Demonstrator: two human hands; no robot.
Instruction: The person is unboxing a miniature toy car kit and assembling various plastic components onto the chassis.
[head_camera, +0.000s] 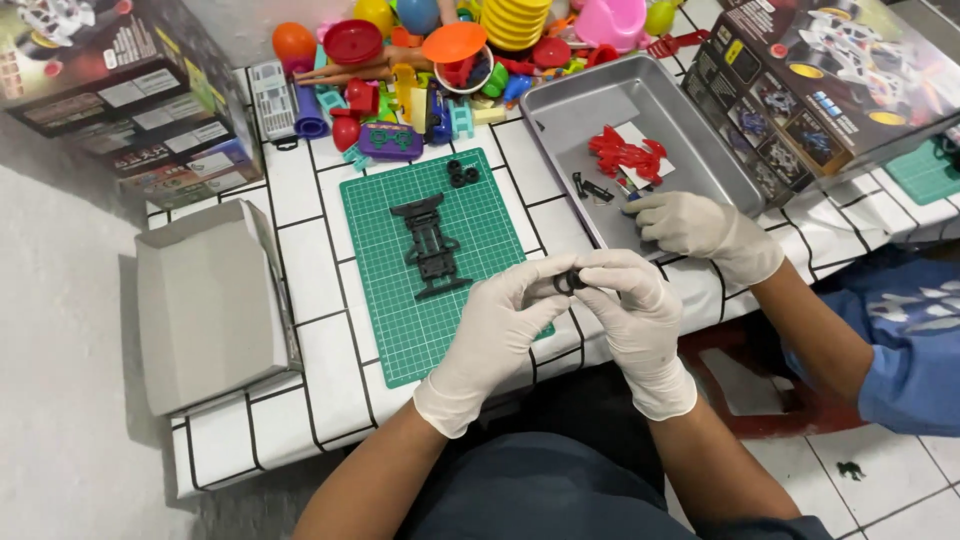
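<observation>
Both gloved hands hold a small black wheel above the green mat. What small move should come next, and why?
Probably lower the small black wheel toward the black chassis on the green mat. The left hand and right hand pinch it together, the chassis carries no wheels, and more wheels wait nearby.

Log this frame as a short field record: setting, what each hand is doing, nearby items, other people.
setting: white grid-patterned table with a green cutting mat
left hand: gloved, pinching a small black wheel
right hand: gloved, gripping the same wheel
on mat: black toy car chassis, spare black wheels
tray: metal tray holding red plastic parts
other person: a gloved hand resting at the tray's edge
</observation>
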